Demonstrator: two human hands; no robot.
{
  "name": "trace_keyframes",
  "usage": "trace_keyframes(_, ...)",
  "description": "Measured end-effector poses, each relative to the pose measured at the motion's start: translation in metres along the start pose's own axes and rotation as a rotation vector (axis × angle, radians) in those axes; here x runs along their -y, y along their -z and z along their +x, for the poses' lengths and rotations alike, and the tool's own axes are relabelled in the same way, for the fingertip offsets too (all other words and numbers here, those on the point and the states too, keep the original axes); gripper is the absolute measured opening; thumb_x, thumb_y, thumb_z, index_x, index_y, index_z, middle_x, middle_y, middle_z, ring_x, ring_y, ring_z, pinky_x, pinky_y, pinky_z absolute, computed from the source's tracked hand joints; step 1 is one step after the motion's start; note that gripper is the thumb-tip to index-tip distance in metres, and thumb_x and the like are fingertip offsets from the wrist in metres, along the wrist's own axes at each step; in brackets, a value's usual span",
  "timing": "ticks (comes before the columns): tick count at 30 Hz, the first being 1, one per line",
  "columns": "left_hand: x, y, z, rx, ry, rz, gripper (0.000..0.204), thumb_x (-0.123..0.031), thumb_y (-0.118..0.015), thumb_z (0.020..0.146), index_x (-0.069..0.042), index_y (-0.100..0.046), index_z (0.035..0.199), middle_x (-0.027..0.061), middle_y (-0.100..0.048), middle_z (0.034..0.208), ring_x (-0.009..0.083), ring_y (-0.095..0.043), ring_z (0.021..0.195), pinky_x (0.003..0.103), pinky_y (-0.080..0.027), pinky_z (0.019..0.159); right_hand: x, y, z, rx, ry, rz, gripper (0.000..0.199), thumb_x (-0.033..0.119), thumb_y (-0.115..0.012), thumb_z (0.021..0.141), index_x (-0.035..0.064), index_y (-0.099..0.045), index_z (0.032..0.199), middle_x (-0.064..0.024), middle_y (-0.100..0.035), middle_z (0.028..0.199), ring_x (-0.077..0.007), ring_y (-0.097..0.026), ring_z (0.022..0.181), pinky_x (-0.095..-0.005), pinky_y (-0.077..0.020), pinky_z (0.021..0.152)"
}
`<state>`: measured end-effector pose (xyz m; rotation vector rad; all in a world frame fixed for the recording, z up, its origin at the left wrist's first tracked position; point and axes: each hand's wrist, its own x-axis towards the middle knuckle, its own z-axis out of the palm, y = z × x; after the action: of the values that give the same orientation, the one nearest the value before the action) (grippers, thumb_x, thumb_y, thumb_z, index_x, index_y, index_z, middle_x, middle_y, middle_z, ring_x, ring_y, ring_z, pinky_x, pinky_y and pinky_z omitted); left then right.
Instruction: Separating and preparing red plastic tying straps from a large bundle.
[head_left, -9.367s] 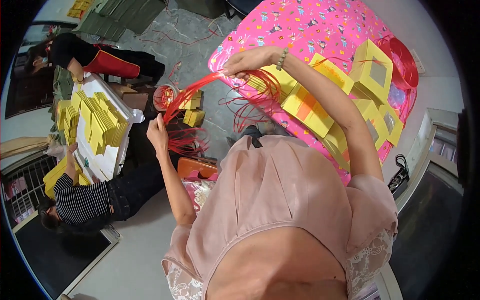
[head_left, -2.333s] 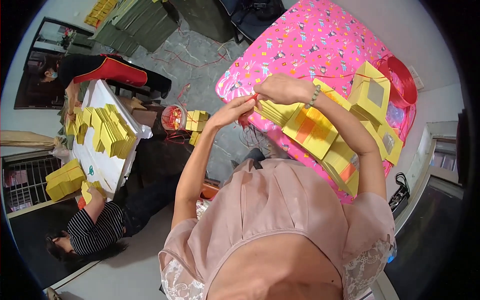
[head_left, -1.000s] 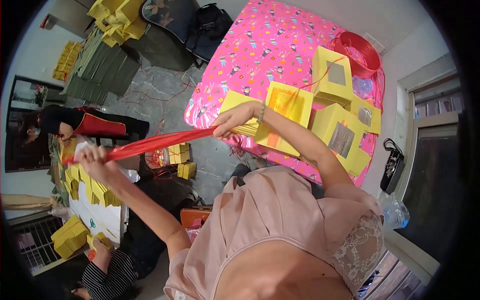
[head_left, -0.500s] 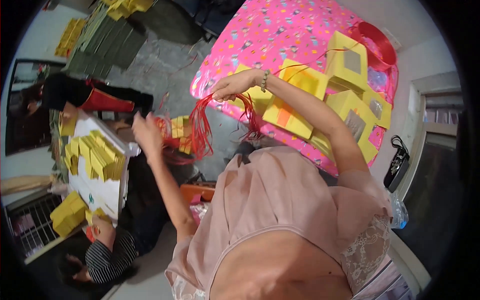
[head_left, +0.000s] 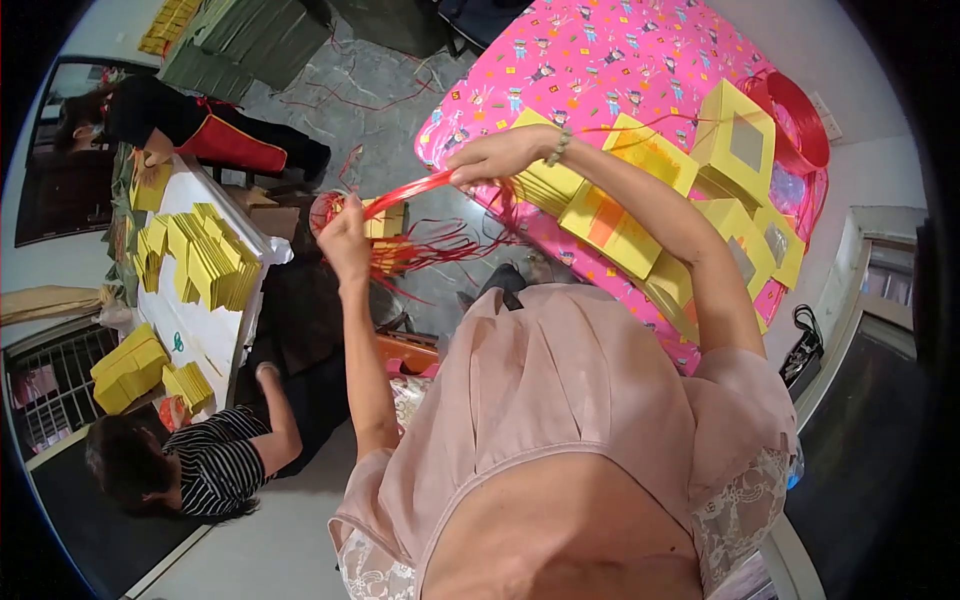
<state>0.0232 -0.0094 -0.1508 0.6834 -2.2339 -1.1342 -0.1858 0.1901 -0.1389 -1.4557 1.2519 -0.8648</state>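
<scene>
A bundle of red plastic ribbon strands (head_left: 408, 193) is stretched between my two hands, with loose ends hanging below. My left hand (head_left: 346, 243) is closed round one end of it. The other end is gripped in my right hand (head_left: 505, 157), which wears a beaded bracelet and reaches over the near edge of the pink-covered table (head_left: 590, 62). Close by my right hand and forearm lie yellow boxes (head_left: 738, 138), some with clear windows, and a stack of flat yellow card pieces (head_left: 548, 185). A large red ribbon roll (head_left: 797, 122) stands at the table's far right corner.
On the left, a white-topped table (head_left: 213, 322) bears stacks of yellow card pieces (head_left: 205, 255) and green scissors (head_left: 178, 341). Two people work there, one in a red apron (head_left: 232, 143), one in a striped top (head_left: 215, 462). Ribbon scraps litter the grey floor (head_left: 375, 90).
My left hand, open in the air before, has closed on the ribbon bundle. The strands, drooping from my right hand earlier, are now drawn taut between both hands.
</scene>
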Motion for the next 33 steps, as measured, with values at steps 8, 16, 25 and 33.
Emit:
trace_keyframes(8,0.07,0.032,-0.023,-0.091,0.05,0.451,0.038,-0.029,-0.042,0.091,0.001,-0.063,0.082,0.0151,-0.06,0.071,0.0232,-0.059,0.069,0.034,-0.044,0.064,-0.008,0.02,-0.038,-0.119,-0.224,-0.288,0.039,0.036,-0.038,0.092,-0.0002,-0.048,0.081,-0.0051,-0.045,0.067,-0.016,-0.044,0.063,-0.0329,-0.0387,0.06)
trace_keyframes(16,-0.056,-0.064,-0.001,0.392,0.036,0.045,0.046,-0.029,-0.03,0.094,0.004,-0.059,0.079,0.0128,-0.059,0.066,0.0243,-0.059,0.064,0.034,-0.043,0.058,0.033,-0.003,0.024,-0.033,-0.113,-0.523,0.04,0.033,-0.039,0.091,-0.0044,-0.053,0.092,-0.014,-0.057,0.079,-0.0234,-0.053,0.073,-0.0378,-0.0416,0.069)
trace_keyframes(25,0.039,-0.018,-0.022,-0.114,0.033,0.179,0.042,-0.027,-0.046,0.089,0.006,-0.05,0.064,0.015,-0.038,0.048,0.0158,-0.04,0.045,0.034,-0.034,0.046,0.004,0.011,-0.024,0.005,-0.166,-0.482,0.038,0.037,-0.038,0.092,0.0002,-0.047,0.09,-0.0176,-0.053,0.08,-0.0294,-0.052,0.074,-0.04,-0.0391,0.067)
trace_keyframes(33,0.039,-0.024,-0.007,0.068,-0.134,0.302,0.037,-0.024,-0.033,0.092,0.002,-0.059,0.096,0.0204,-0.06,0.089,0.035,-0.056,0.084,0.038,-0.042,0.075,0.024,-0.001,-0.017,-0.087,-0.338,-0.715,0.034,0.032,-0.042,0.09,-0.0007,-0.051,0.088,-0.0194,-0.058,0.079,-0.0363,-0.056,0.076,-0.0451,-0.0409,0.066)
